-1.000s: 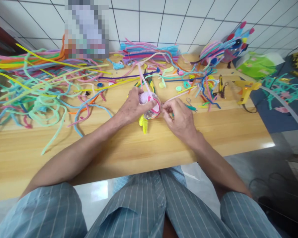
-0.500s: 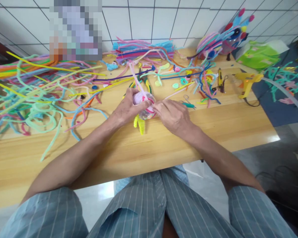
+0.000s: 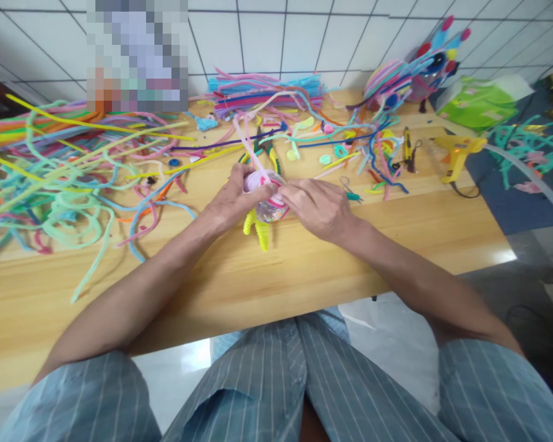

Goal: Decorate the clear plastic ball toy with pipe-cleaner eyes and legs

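Observation:
A small round craft piece [image 3: 268, 212], clear-looking below and wrapped with lilac and pink pipe cleaners, sits between my hands. My left hand [image 3: 240, 195] grips its left side, thumb across the top. At its right side, my right hand [image 3: 317, 205] pinches a pale pink pipe cleaner [image 3: 323, 172], whose free end shows beyond the knuckles; the fingertips are partly hidden. Another pale pink length [image 3: 247, 144] stands up from the piece toward the back. Yellow pipe-cleaner parts [image 3: 260, 234] stick out beneath it. Just behind lie pliers [image 3: 263, 147] with green and yellow handles.
Tangled pipe cleaners [image 3: 74, 202] spread over the left of the table [image 3: 203, 276]. A pipe-cleaner bundle [image 3: 267, 95] lies along the tiled wall. To the right are small scissors [image 3: 350, 195], a utility knife [image 3: 408, 144], a yellow glue gun [image 3: 456, 153] and a green bag [image 3: 479, 104].
My right hand has shifted slightly left and up against the craft piece, and its elbow has swung outward. My left hand keeps its grip. The view has moved a little.

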A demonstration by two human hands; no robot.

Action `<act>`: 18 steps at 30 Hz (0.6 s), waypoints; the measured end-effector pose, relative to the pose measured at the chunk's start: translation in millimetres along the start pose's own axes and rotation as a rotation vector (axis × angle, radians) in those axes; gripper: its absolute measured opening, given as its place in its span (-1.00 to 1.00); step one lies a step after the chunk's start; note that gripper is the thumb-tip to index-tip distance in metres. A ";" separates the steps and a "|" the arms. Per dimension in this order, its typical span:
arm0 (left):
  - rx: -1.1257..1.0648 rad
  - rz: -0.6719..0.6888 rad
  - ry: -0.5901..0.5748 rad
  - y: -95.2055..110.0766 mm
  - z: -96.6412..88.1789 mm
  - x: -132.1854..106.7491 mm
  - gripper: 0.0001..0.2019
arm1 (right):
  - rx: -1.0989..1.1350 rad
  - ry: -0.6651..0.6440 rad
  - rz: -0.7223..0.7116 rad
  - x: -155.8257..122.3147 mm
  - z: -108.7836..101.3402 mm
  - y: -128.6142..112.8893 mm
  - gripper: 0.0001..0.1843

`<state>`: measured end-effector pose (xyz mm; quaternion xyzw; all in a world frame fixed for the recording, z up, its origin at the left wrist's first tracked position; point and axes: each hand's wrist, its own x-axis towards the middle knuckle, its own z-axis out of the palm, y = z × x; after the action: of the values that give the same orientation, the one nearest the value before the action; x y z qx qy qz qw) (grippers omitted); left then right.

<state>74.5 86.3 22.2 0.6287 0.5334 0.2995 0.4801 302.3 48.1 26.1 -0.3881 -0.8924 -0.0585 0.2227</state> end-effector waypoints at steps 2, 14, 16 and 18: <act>-0.003 -0.019 0.022 -3.1 0.6 1.1 -0.42 | 0.039 0.044 0.059 -2.9 0.5 -1.7 -0.69; -0.045 -0.014 -0.070 -7.2 -3.0 0.8 -0.39 | 0.090 0.419 1.157 -130.5 -43.5 120.4 -0.84; -0.060 -0.023 -0.052 -5.7 -1.1 -0.3 -0.38 | -0.001 0.519 1.371 -151.2 -53.0 161.1 -0.75; -0.098 -0.044 -0.033 -4.3 1.1 -1.1 -0.37 | -0.150 0.587 1.531 -162.3 -60.2 198.7 -0.47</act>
<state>73.5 84.8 18.0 0.5975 0.5236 0.3042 0.5256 563.6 60.7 -5.5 -0.8720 -0.2799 -0.0487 0.3986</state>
